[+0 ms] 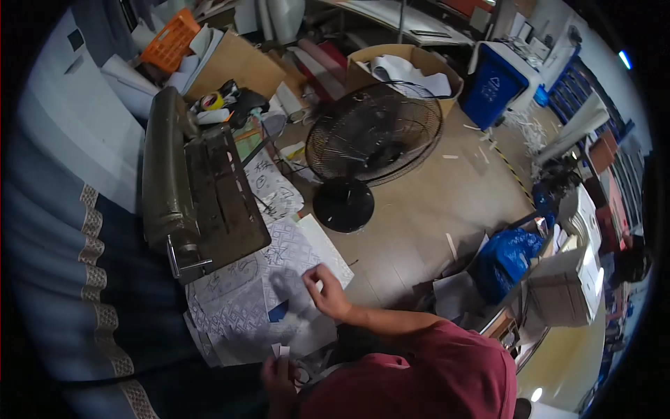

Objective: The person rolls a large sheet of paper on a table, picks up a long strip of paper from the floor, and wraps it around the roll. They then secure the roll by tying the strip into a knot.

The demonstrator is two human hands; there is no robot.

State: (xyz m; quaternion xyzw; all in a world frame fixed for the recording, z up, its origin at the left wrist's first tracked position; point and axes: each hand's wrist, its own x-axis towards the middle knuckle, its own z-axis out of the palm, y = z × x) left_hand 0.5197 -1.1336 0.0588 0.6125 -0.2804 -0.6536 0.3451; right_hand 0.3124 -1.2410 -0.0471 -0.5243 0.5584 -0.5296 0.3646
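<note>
My right hand (326, 295) is raised over the patterned paper sheets (230, 290), its fingers curled together; a small pale spot shows at them, too small to name. Low in the view, near my body, my left hand (280, 377) is closed around small white paper pieces (281, 351) that stick up from its fingers. A small dark blue piece (278, 311) lies on the sheets between the two hands. Beyond the sheets stands a heavy metal machine (167, 167) with a flat dark bed and a silver handle (183, 260).
A black fan (373, 133) stands on the floor ahead. Behind it are a cardboard box (447, 64) and a blue bin (492, 87). At the right, a blue plastic bag (508, 257) sits beside stacked papers (569, 279). A dark curtain (63, 279) hangs at the left.
</note>
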